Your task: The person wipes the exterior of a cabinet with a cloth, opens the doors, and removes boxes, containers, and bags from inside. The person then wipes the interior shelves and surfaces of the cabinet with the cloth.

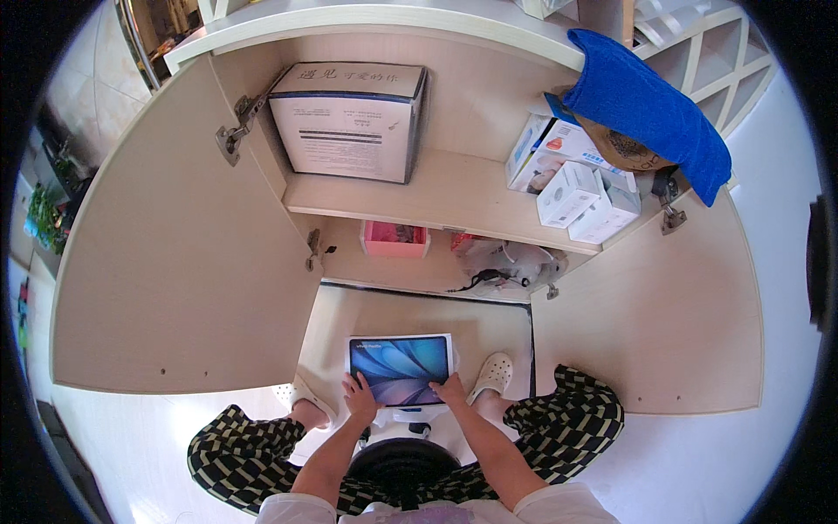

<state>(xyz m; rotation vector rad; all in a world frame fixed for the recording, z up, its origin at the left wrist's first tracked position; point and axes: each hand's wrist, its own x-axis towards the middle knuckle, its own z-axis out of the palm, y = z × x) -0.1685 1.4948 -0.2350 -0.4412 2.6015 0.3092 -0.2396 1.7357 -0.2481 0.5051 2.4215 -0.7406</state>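
Note:
A flat white tablet box [400,368] with a blue, swirled picture on its lid is held level in front of me, above the cabinet's bottom panel. My left hand [359,397] grips its near left corner, fingers spread over the lid. On the near right corner, my right hand [450,390] holds the edge with the thumb on top. Both palms' undersides and the box's underside are hidden. Before me stands an open cabinet, its upper shelf [458,173] and lower compartment [393,275] in view.
Open doors flank me, the left door [190,262] and the right door [661,314]. A large carton [347,131] and several small white boxes [568,193] stand on the shelf. Below are a pink bin [395,240] and plastic bags [510,262]. A blue towel [655,111] hangs at right.

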